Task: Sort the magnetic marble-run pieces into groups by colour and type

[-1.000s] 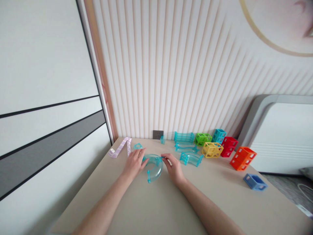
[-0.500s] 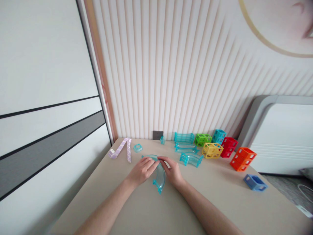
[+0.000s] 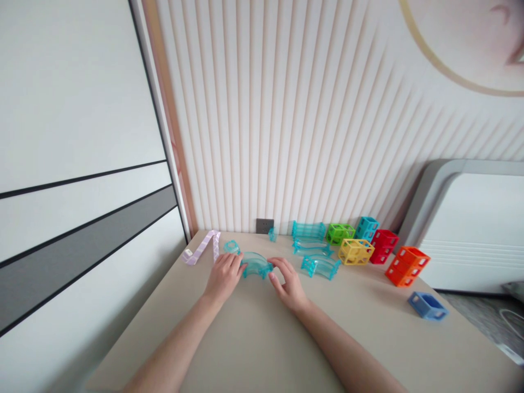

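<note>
Between my hands a curved, see-through teal track piece (image 3: 255, 264) lies on the table, bowed away from me. My left hand (image 3: 223, 274) is closed on its left end, with the fingertips over the end connectors. At the other end, my right hand (image 3: 289, 282) has its thumb and fingers curled around the connector. Whether one piece or several overlapping ones are held, I cannot tell. Just beyond my left fingers sits a small teal ring-shaped piece (image 3: 231, 246). A purple-and-white strip (image 3: 201, 249) rests to the left of it.
Several teal track pieces (image 3: 321, 267) lie right of my hands. A small teal piece (image 3: 272, 234) stands by the wall socket (image 3: 264, 225). Farther right are green (image 3: 339, 233), yellow (image 3: 355, 251), teal (image 3: 367, 228), red (image 3: 383, 245), orange (image 3: 408, 266) and blue (image 3: 428, 305) frame blocks.
The curved teal track has turned, so its near end no longer points toward me. My hands have moved apart, from its middle to its two ends.
</note>
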`<state>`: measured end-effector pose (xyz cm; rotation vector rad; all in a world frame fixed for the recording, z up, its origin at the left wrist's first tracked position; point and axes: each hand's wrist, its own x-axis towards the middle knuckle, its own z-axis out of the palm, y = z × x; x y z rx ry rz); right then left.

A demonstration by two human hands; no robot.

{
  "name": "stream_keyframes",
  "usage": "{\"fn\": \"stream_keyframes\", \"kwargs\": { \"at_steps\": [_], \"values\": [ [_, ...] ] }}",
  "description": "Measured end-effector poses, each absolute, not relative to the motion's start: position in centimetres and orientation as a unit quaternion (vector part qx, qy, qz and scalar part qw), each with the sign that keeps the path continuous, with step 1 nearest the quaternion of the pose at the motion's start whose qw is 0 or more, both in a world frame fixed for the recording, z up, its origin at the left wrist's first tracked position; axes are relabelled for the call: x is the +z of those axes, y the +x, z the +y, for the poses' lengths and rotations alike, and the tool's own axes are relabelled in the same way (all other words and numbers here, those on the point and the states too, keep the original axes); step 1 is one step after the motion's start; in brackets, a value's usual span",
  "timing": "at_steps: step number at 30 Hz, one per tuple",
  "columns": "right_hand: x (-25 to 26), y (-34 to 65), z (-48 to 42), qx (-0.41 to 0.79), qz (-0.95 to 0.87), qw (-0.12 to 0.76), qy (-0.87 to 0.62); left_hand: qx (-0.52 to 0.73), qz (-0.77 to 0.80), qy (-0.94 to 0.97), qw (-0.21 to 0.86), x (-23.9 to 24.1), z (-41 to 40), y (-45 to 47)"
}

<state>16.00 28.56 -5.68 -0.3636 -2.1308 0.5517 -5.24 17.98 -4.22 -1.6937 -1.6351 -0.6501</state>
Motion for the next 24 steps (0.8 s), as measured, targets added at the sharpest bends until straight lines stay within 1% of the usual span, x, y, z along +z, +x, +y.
{"fn": "stream_keyframes", "kwargs": {
  "at_steps": [2,5,9,15,19,24],
  "values": [
    [-5.6,16.0,28.3,0.205,-0.871,0.422,-0.147,-0.246,-0.633,-0.649,0.343,-4.3,18.0,-5.0],
    [-5.6,15.8,28.2,0.196,-0.873,0.418,-0.156,-0.246,-0.632,-0.646,0.351,-4.3,18.0,-4.5],
    [-5.8,15.5,28.3,0.204,-0.854,0.446,-0.175,-0.254,-0.619,-0.647,0.365,-4.2,18.0,-4.1],
    [-6.3,15.0,28.8,0.228,-0.822,0.488,-0.183,-0.280,-0.602,-0.657,0.357,-4.1,18.1,-3.7],
    [-6.8,14.7,29.4,0.234,-0.808,0.503,-0.197,-0.290,-0.609,-0.661,0.328,-4.3,18.2,-3.7],
    [-7.4,14.0,30.4,0.241,-0.814,0.488,-0.203,-0.305,-0.664,-0.626,0.272,-5.1,18.5,-4.7]
  ]
}}
